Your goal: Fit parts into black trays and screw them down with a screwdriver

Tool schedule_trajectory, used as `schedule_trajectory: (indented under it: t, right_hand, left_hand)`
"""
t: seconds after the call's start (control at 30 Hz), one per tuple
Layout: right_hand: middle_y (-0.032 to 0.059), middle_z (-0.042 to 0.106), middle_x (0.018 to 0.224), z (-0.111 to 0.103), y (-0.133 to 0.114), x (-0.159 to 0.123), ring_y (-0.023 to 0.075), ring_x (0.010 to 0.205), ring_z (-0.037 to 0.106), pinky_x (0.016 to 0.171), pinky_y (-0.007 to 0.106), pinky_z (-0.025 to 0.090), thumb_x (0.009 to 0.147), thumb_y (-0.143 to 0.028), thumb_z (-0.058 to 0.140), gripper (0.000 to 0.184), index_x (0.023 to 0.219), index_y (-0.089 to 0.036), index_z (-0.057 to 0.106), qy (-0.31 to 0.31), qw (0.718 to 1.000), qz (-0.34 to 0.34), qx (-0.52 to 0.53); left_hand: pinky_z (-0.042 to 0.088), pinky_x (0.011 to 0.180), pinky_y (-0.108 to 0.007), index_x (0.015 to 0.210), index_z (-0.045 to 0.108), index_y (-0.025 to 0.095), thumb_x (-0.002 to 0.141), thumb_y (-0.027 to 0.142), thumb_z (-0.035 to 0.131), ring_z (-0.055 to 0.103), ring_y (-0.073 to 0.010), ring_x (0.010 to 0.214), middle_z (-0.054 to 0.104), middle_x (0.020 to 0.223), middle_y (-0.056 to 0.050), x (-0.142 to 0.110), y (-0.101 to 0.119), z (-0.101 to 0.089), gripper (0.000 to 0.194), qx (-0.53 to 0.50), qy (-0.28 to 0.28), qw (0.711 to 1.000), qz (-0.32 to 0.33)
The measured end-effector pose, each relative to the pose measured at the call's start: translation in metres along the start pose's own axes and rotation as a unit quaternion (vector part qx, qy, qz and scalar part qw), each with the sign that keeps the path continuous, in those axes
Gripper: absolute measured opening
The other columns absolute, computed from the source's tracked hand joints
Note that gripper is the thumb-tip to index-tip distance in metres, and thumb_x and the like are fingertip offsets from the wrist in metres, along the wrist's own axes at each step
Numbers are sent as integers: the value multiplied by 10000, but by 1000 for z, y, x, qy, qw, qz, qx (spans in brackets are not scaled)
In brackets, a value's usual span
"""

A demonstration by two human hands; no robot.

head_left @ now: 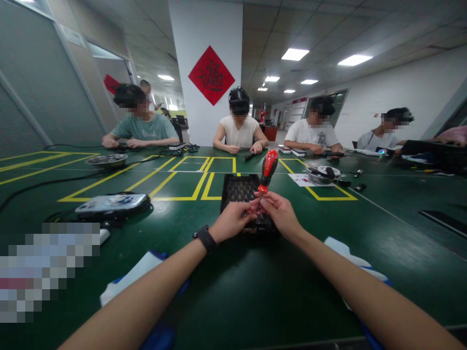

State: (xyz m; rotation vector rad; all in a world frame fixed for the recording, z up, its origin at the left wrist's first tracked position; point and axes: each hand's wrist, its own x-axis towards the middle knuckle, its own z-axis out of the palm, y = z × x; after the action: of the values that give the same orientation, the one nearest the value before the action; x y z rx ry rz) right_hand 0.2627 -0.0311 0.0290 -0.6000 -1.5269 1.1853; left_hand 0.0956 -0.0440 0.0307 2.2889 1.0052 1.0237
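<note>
A screwdriver (pixel 269 167) with a red and black handle stands nearly upright in front of me, handle up and slightly tilted to the right. My right hand (pixel 280 214) pinches its thin shaft just under the handle. Close against it, the fingertips of my left hand (pixel 233 221) are pinched together at the shaft's lower end. Whether a small part is also between those fingers is hidden. Beneath both hands lies a black tray-like case (pixel 237 187) with a grid of small cells. Its near part is partly covered by my hands.
White and blue gloves (pixel 133 274) lie under my left forearm, another glove (pixel 355 260) by my right. A phone (pixel 115 203) rests left on dark items. Round metal parts (pixel 106 160) (pixel 323 174) stand farther off. Yellow tape marks the green table (pixel 310 272). Several people sit opposite.
</note>
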Motion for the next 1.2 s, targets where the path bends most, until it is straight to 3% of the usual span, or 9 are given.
schedule_trajectory:
  t: [0.3, 0.63, 0.87, 0.97, 1.2]
  right_hand:
    - [41, 668, 814, 1, 1, 0, 128, 707, 617, 643, 265, 500, 723, -327, 640, 268, 929, -167, 577, 35, 999, 1, -9]
    - [54, 657, 854, 1, -3, -1, 125, 740, 596, 649, 258, 490, 784, -346, 562, 284, 993, -159, 606, 8, 999, 5, -37]
    - [43, 655, 814, 1, -1, -1, 131, 730, 600, 632, 258, 488, 745, -350, 606, 292, 971, -164, 610, 40, 999, -2, -34]
    - [38, 655, 800, 2, -2, -1, 123, 706, 597, 613, 245, 488, 739, -341, 616, 282, 958, -163, 606, 43, 998, 0, -38]
    - [49, 661, 826, 3, -4, -1, 134, 728, 606, 618, 258, 502, 789, -350, 554, 278, 992, -165, 597, 1, 1000, 1, -31]
  left_hand:
    - [442, 721, -231, 831, 663, 153, 756, 309, 594, 606, -138, 716, 681, 783, -25, -1, -5, 4, 186, -4, 13, 999, -29]
    - [424, 742, -223, 807, 684, 150, 795, 214, 532, 612, -140, 766, 693, 822, -21, 0, -3, 0, 166, -1, -13, 1000, -2]
    - [434, 707, -223, 799, 669, 141, 754, 294, 595, 602, -133, 724, 686, 799, -29, 0, -2, 2, 175, -11, 29, 999, -33]
    - [432, 669, -217, 765, 660, 142, 731, 328, 621, 595, -126, 681, 678, 749, -20, 0, -4, 4, 192, -9, 21, 999, -41]
    - [415, 691, -222, 807, 688, 156, 792, 246, 543, 611, -137, 729, 695, 804, -22, -1, -6, 2, 171, 13, -11, 1000, -7]
